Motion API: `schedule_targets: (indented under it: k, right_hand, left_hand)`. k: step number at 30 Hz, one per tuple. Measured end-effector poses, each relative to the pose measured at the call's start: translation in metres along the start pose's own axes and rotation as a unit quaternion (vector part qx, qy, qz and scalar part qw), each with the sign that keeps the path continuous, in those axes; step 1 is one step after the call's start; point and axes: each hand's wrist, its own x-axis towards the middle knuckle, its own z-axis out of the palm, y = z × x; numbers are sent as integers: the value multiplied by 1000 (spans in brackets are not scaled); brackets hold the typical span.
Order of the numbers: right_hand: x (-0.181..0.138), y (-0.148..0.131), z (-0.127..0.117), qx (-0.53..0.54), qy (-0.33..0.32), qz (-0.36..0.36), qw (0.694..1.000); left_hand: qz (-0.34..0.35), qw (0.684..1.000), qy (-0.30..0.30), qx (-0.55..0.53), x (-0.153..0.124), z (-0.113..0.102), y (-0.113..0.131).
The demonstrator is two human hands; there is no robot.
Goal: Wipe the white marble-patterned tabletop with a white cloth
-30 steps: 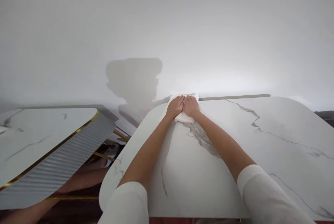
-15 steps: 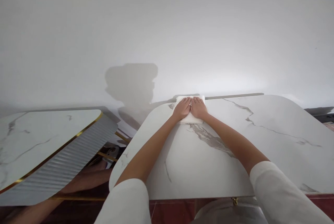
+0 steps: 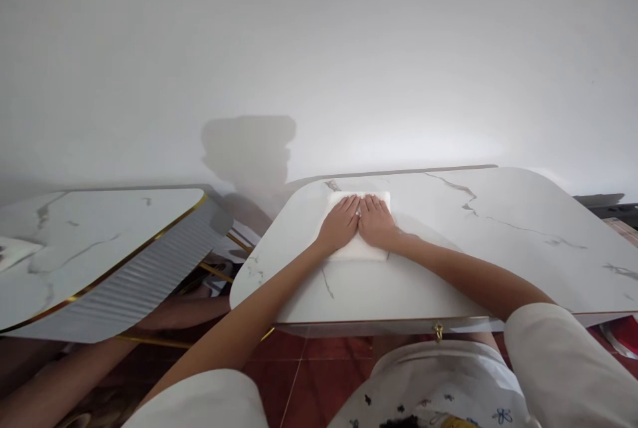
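- Rests left hand (image 3: 339,227) and right hand (image 3: 375,223) side by side, palms down, on a white cloth (image 3: 359,251).
- Lays the fingers (image 3: 350,205) of both hands out straight and uncurled, flat over the cloth, tips toward the pale wall (image 3: 423,49).
- Covers the middle of the cloth this way, leaving its edges in view around both hands.
- Has the cloth spread flat on a white table (image 3: 498,209) with grey veins, left of the middle, just short of the far edge.
- Stretches both forearms forward over the table, out of loose white sleeves (image 3: 563,355).
- Casts a grey shadow (image 3: 249,145) on the wall, left of the cloth.
- Shows a small gold knob (image 3: 438,331) at the near side of the table, above pale patterned clothing (image 3: 443,378).
- Includes at left, apart from the first, a second table (image 3: 114,228) with a gold trim (image 3: 169,227) and a ribbed grey side (image 3: 149,275).
- Cuts off a white object (image 3: 14,252) on it at the picture's border, too partial to name.
- Reveals under it another person's bare limb (image 3: 90,361), arm or leg impossible to tell.
- Ends below in red floor tiles (image 3: 326,381).
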Motion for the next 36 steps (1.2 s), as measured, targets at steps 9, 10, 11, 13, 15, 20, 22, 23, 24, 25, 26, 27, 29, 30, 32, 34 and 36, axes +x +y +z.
schedule_targets:
  k: [9,10,11,13,15,20,22,23,24,25,26,27,29,30,32,34,36]
  right_hand:
    - [-68,-38,-27,14,-14,-21,1000]
    - [-73,-41,-29,17,-17,-26,999]
    - [-78,-43,-31,19,-19,-32,999]
    - [-85,-45,-34,22,-21,-43,999]
    - [-91,-44,-38,23,-25,-52,998]
    - [-110,-27,-52,21,-26,-57,998]
    - [-117,-18,-55,16,-22,-57,998]
    - [-118,-13,-56,14,-21,-59,998]
    - [-117,-7,-56,11,-20,-64,998]
    - [-113,-2,-56,9,-19,-69,997]
    - [-108,3,-54,6,-17,-72,997]
    - [-101,9,-53,4,-14,-73,997]
    - [-82,20,-48,-1,-13,-67,998]
    - [-71,26,-46,-3,-17,-63,998]
    - [-48,38,-41,-6,-36,-56,998]
    - [-25,50,-36,-9,-52,-56,997]
    - [-3,62,-31,-17,-56,-55,997]
  left_hand:
    - [-43,999,4,-4,-70,-26,48]
    - [-46,999,7,-3,-77,-28,52]
    - [-50,999,11,-2,-82,-29,55]
    - [-58,998,16,0,-90,-31,62]
    - [-67,998,21,0,-94,-31,69]
    - [-83,996,42,-12,-94,-24,96]
    - [-82,995,55,-19,-90,-19,106]
    - [-81,995,60,-22,-87,-16,109]
    - [-81,994,63,-23,-82,-13,110]
    - [-80,994,65,-24,-75,-10,110]
    - [-81,994,65,-25,-68,-7,108]
    - [-83,994,64,-25,-59,-4,104]
    - [-90,994,58,-25,-38,1,95]
    - [-95,994,55,-25,-26,3,90]
    - [-101,993,50,-25,-3,7,78]
    - [-106,993,44,-28,21,11,65]
    - [-103,993,32,-37,43,16,51]
